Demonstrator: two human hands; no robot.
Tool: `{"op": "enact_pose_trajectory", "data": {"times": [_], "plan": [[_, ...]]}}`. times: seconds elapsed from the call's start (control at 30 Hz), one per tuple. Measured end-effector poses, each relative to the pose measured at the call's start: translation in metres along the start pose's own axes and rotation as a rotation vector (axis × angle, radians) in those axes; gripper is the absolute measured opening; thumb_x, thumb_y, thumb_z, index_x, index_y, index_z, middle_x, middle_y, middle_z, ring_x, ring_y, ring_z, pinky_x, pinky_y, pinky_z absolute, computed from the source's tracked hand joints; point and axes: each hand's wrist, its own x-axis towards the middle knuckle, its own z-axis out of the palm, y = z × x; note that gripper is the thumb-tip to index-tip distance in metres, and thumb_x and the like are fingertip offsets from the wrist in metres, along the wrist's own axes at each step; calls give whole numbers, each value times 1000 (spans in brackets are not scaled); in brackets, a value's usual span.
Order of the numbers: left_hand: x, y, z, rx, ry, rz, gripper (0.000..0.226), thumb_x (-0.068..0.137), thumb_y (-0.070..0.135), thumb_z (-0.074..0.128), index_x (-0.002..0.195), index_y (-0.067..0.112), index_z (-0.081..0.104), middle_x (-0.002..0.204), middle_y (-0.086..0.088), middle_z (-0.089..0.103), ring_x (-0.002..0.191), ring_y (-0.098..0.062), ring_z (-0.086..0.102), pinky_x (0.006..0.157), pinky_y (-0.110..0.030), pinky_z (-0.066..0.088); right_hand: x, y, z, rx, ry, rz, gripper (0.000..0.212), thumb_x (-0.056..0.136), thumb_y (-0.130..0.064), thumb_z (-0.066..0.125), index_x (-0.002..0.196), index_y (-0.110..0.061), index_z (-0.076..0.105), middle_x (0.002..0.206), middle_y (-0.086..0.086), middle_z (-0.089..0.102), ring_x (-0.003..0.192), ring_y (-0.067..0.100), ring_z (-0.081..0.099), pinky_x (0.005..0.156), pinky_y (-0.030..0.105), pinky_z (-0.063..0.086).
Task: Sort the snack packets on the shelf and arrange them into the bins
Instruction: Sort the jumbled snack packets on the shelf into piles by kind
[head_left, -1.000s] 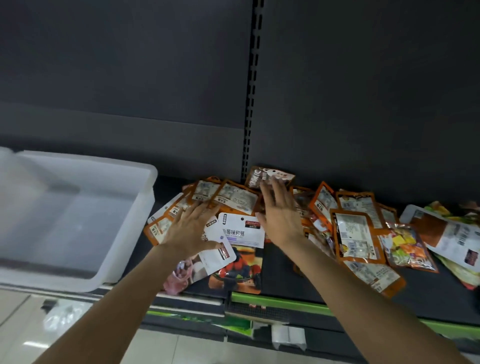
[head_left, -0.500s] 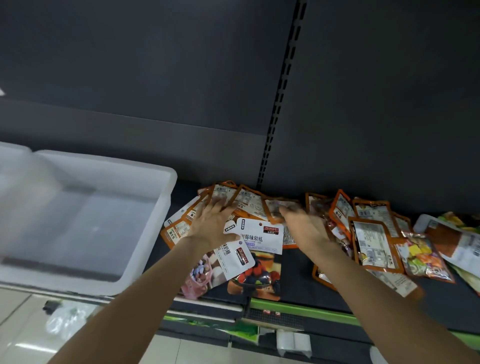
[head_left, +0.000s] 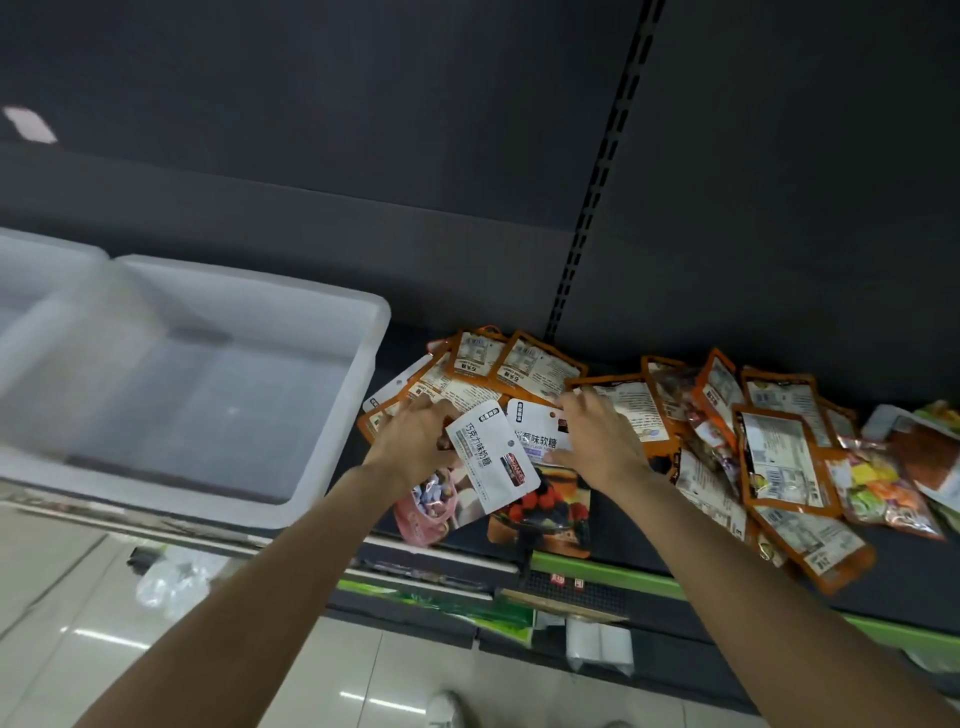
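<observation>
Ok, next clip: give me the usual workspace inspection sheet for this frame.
Surface: dark shelf with a green front strip.
Job's things: orange-edged packets heaped and overlapping; two white-header packets at the front; white bin on the left, no packets seen inside.
Clutter: colourful packets at far right.
Grips: left hand curls on the tilted white-header packet; right hand lies flat on the pile.
Cables: nothing seen.
Surroundings: dark back panel, tiled floor.
</observation>
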Motion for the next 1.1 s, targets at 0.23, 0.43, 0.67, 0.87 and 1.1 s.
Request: {"op": "enact_pose_trajectory", "data": {"times": [0.23,0.43,0.67,0.87,1.1], "plan": [[-3,-5,-24,-330,158,-64,7,92,22,59,87,18,55,98,-1,66,82,-16,64,72,-32,56,5,8,-2,-48,-8,-11,48,83,-32,69,122,-13,47,131,8,43,125,25,37,100,36,38],[-7,4,-45,-440,389,-122,8,96,22,54,89,20,50,93,-5,70,76,-17,67,61,-33,57,9,12,-10,81,-17,-27,17,83,-30,69,92,-21,57,99,-4,51,103,18,48,83,32,39],[-8,41,-53,-462,562,-40,9,96,21,52,97,13,56,99,-7,71,76,-18,66,54,-20,45,-15,16,-23,1021,32,145,14,86,-15,67,76,-9,59,87,7,69,80,19,65,67,29,49],[-11,99,-63,-257,732,56,14,97,21,50,101,12,59,72,-9,66,60,-28,60,53,-33,45,-41,40,-43,1400,133,267,13,92,-17,60,83,-9,59,90,11,70,78,21,66,69,36,53],[3,235,-32,-292,579,204,15,94,24,54,93,12,63,85,-8,71,81,-31,66,64,-36,51,-102,157,-80,1519,447,381,3,94,-11,56,95,-10,58,96,10,66,79,19,64,47,27,54]]}}
